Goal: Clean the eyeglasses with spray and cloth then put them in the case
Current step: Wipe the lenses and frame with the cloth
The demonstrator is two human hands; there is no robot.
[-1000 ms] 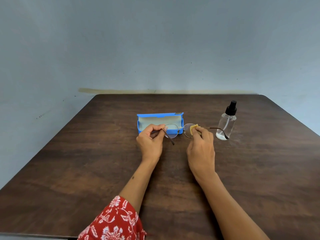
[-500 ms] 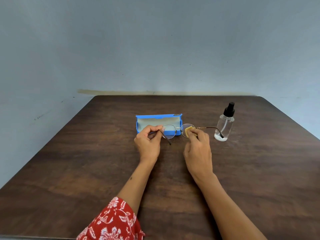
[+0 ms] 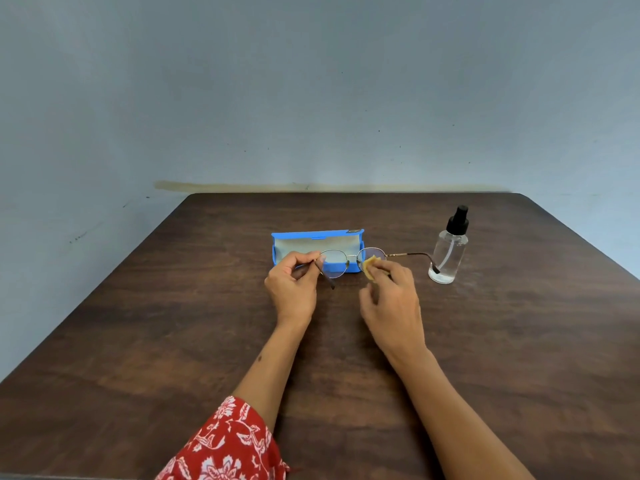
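Note:
Thin metal-rimmed eyeglasses (image 3: 350, 255) are held above the table in front of the open blue case (image 3: 317, 239). My left hand (image 3: 292, 289) pinches the frame at its left hinge, with that temple arm pointing down toward me. My right hand (image 3: 391, 303) pinches a small yellow cloth (image 3: 372, 265) against the right lens. The right temple arm stretches out toward the clear spray bottle (image 3: 449, 252) with a black pump top, which stands upright to the right.
A dark wooden table (image 3: 173, 341) stands against a blue-grey wall. The case lies open with its pale lining facing me, behind the hands. A red floral sleeve (image 3: 225, 445) shows at the bottom edge.
The right hand has slid the cloth a little across the right lens. The left hand keeps its hold on the frame. The view shifted slightly.

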